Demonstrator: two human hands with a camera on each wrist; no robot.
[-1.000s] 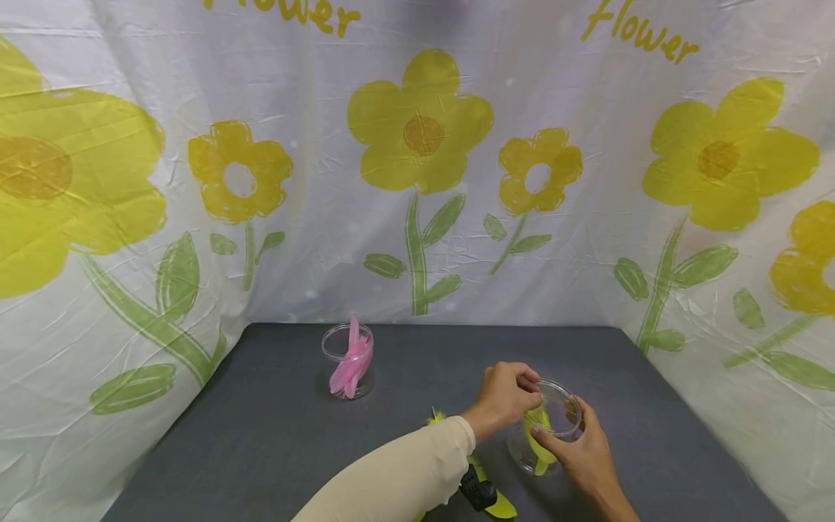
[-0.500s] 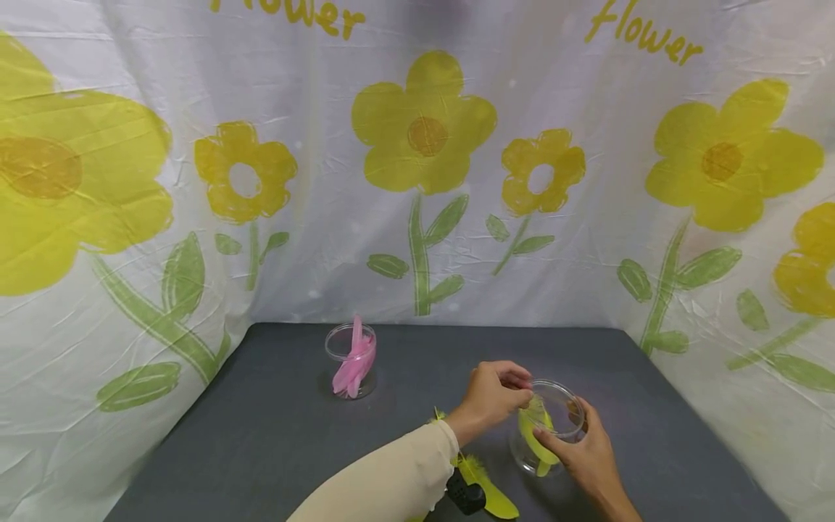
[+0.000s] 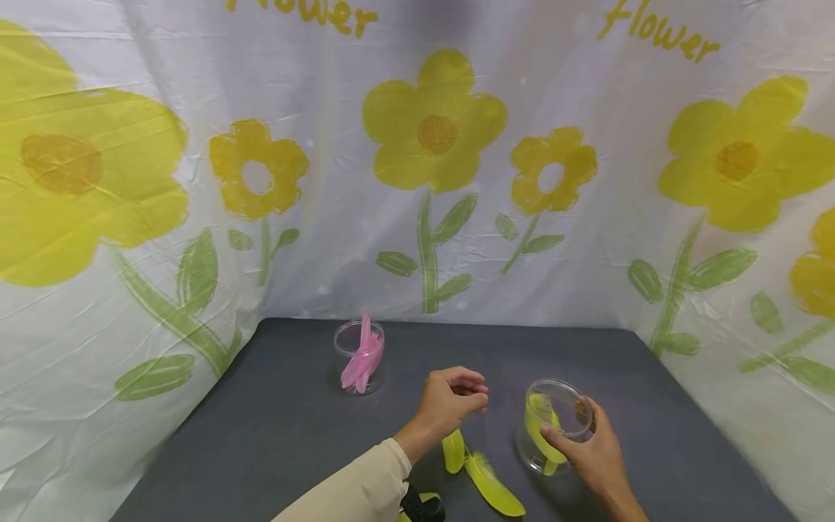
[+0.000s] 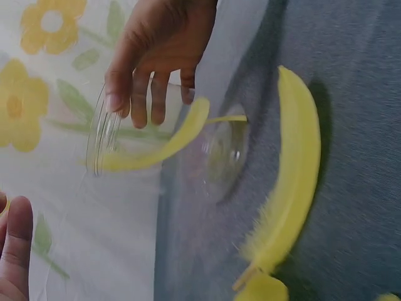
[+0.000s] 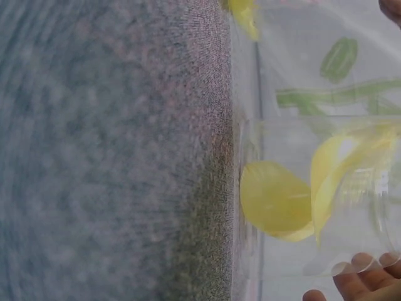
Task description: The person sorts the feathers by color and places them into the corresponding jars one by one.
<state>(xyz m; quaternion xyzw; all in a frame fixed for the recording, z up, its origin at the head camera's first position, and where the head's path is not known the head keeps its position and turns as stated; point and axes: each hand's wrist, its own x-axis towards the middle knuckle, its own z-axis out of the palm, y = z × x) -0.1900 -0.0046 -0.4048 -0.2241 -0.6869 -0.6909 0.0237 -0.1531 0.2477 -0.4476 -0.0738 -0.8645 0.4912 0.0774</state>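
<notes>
My right hand (image 3: 596, 449) grips the upper side of a clear plastic jar (image 3: 530, 453) on the right of the table, thumb on the near side and fingers round the far side. Inside the jar lean yellow feathers (image 3: 538, 424); two show through its wall in the right wrist view. My left hand (image 3: 449, 400) hovers to the left of the jar, fingers loosely bent, holding nothing that shows. Below it on the table lie a long yellow feather (image 3: 493, 490) and a shorter yellow feather (image 3: 453, 451), their ends close together.
A second clear jar (image 3: 339, 359) with pink feathers (image 3: 360, 368) stands farther back on the left. More yellow shows beside the black wrist camera (image 3: 427, 505). A white cloth (image 3: 313, 290) printed with flowers walls the dark table (image 3: 274, 435) at the back and sides.
My left hand has drawn away from the jar's mouth to the left, leaving the yellow feathers inside and uncovering those on the table. The right hand keeps its grip on the jar.
</notes>
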